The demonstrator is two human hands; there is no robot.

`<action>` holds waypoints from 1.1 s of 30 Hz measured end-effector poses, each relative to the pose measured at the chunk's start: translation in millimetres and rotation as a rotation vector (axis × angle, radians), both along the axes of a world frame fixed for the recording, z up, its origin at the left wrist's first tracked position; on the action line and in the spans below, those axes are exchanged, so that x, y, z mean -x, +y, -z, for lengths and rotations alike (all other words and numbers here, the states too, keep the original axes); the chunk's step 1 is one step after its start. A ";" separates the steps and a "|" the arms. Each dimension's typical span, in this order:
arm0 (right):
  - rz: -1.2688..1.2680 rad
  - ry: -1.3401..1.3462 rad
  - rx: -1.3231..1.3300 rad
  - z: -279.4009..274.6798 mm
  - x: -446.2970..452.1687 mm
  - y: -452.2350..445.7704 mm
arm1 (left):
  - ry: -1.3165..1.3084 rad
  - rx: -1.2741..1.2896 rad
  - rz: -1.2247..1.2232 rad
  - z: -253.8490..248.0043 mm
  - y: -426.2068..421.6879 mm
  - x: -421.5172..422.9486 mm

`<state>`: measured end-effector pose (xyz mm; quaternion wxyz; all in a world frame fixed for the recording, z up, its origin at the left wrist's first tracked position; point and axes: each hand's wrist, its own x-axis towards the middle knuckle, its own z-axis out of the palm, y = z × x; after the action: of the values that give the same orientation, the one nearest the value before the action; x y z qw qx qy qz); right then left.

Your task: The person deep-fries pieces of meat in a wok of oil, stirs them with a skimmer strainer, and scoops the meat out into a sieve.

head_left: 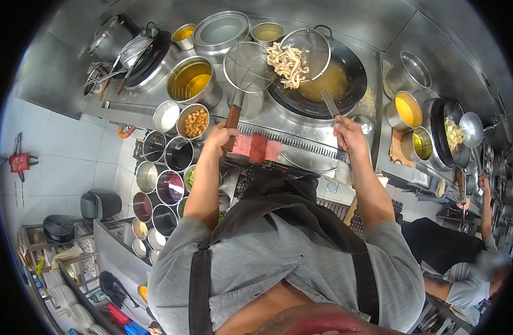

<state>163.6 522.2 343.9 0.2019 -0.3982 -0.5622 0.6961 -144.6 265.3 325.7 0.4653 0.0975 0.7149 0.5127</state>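
My left hand (219, 138) is closed around the wooden handle (232, 125) of a round wire-mesh strainer (246, 67). My right hand (350, 135) grips the metal handle (329, 104) of a second mesh strainer (318, 47), tilted over a black wok (354, 84). Pale strips of food (289, 64) lie between the two meshes, at the near strainer's right edge and against the second one. Whether they rest on a mesh or are falling, I cannot tell. Cloudy yellowish liquid (328, 81) sits in the wok.
A pot of yellow oil (194, 81) and a pot of brown chunks (196, 121) stand left of the wok. A pink cloth (242, 146) hangs at the stove edge. Several pots stand lower left. A co-worker's arm (485, 206) holds a perforated skimmer (470, 129) at right.
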 end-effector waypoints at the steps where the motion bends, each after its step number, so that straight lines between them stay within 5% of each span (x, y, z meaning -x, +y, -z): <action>1: -0.001 0.034 0.010 -1.3 -2.0 -2.1 | -0.013 -0.016 -0.007 -1.0 -1.7 -2.7; 10: -0.120 -0.011 -0.043 -18.8 11.7 -46.7 | -0.180 -0.129 -0.077 -8.8 -53.3 -42.1; 14: -0.200 -0.285 -0.379 10.6 27.5 -67.8 | -0.356 -0.233 -0.128 -16.2 -71.6 -56.5; 17: -0.212 -0.311 -0.915 28.7 25.0 -75.8 | -0.455 -0.255 -0.162 -8.8 -77.9 -60.4; 22: -0.174 -0.393 -0.730 12.5 11.2 -64.6 | -0.582 -0.326 -0.140 -3.2 -83.8 -60.5; 25: 0.006 -0.177 -0.730 23.3 -1.0 -36.4 | -0.633 -0.333 -0.125 7.0 -83.2 -56.9; 28: 0.156 -0.301 -0.633 -12.2 -4.9 -22.5 | -0.642 -0.314 -0.092 13.3 -80.5 -54.6; 32: 0.144 -0.510 -0.935 47.3 -25.4 50.9 | -0.674 -0.345 -0.049 18.6 -76.3 -49.5; 33: 0.140 -0.510 -0.794 47.7 -26.8 54.0 | -0.677 -0.334 -0.060 20.6 -75.6 -48.3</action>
<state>190.4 576.2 296.1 0.2402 -0.4853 -0.7883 0.2921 -96.3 189.7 305.1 0.6377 -0.0239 0.4299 0.6387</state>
